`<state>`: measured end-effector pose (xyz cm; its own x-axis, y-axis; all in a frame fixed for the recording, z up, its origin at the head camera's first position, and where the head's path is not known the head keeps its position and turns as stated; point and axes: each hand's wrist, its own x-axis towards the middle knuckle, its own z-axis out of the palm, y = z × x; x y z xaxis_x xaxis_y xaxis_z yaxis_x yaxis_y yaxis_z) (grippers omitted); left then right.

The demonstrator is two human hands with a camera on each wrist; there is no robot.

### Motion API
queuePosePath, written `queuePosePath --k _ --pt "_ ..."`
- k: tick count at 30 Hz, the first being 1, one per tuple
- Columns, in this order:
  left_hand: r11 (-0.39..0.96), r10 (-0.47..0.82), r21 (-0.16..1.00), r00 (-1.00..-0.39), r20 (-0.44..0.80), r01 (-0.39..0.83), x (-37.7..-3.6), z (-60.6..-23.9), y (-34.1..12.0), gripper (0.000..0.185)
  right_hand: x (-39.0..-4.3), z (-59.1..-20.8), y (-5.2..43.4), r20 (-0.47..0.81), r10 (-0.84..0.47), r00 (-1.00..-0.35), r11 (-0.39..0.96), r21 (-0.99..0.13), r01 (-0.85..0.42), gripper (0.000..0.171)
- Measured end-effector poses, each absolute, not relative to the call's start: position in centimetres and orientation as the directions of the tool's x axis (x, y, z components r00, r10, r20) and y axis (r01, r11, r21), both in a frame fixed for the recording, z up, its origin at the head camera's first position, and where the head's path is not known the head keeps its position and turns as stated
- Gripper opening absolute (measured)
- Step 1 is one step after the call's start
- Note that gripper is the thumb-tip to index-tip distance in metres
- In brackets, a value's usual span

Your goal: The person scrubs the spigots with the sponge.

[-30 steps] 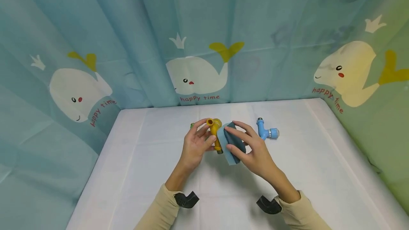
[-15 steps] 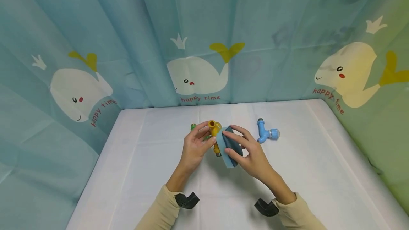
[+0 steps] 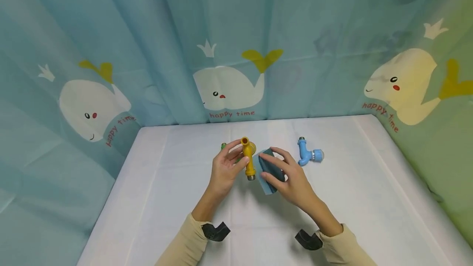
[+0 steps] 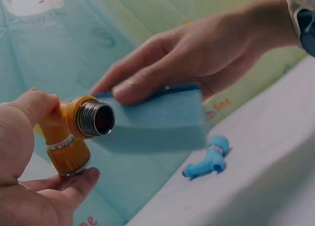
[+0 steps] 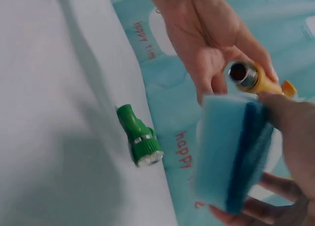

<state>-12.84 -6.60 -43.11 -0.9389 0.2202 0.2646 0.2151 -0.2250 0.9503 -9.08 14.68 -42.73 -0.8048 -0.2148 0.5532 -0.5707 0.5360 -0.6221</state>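
Since the earlier frames, the sponge [image 3: 269, 171] had been drawn down and slightly away from the yellow tap [image 3: 249, 157], so that the tap's full length, down to its metal threaded end, was left uncovered in the head view. The tap was gripped by the left hand [image 3: 225, 166], thumb and fingers curled round its upper body, and was held above the tabletop [image 3: 155, 200] with the threaded end pointing down toward the camera. The blue sponge, with its darker scouring face, was pinched by the right hand [image 3: 292, 177], fingers laid over one side and the thumb under the other; it was held just beside the tap, on its right. Whether sponge and tap were touching could not be told for certain. A blue tap [image 3: 308, 154] was seen lying on the tabletop to the right of the hands, well apart from them. A green tap [image 5: 139, 137] lay on the tabletop behind the left hand, mostly hidden in the head view. Whale-printed curtains [image 3: 229, 85] were hung round the tabletop.
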Motion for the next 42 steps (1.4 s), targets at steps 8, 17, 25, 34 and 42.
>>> queuePosePath --k 8,17,25,34,42 --pt "-0.275 0.254 0.944 -0.933 0.253 0.181 -12.7 -43.1 -6.3 0.053 -9.9 -42.1 14.5 0.608 -0.202 -0.768 0.523 -0.596 -0.609 0.056" --pt "-0.261 0.333 0.938 -0.89 0.31 0.229 -12.2 -43.2 -6.5 0.054 -10.4 -41.6 15.1 0.621 -0.186 -0.762 0.51 -0.602 -0.615 0.055" --pt "-0.267 0.346 0.939 -0.888 0.303 0.216 -12.3 -43.5 -6.6 0.053 -10.3 -41.3 15.2 0.595 -0.178 -0.784 0.525 -0.616 -0.587 0.056" --pt "-0.256 0.31 0.939 -0.901 0.304 0.229 -12.4 -43.2 -6.6 0.053 -9.3 -41.7 15.3 0.607 -0.171 -0.777 0.523 -0.612 -0.593 0.057" --pt "-0.255 0.218 0.937 -0.93 0.295 0.237 -12.9 -42.7 -6.3 0.052 -8.1 -42.8 15.4 0.51 -0.296 -0.808 0.529 -0.616 -0.583 0.055"
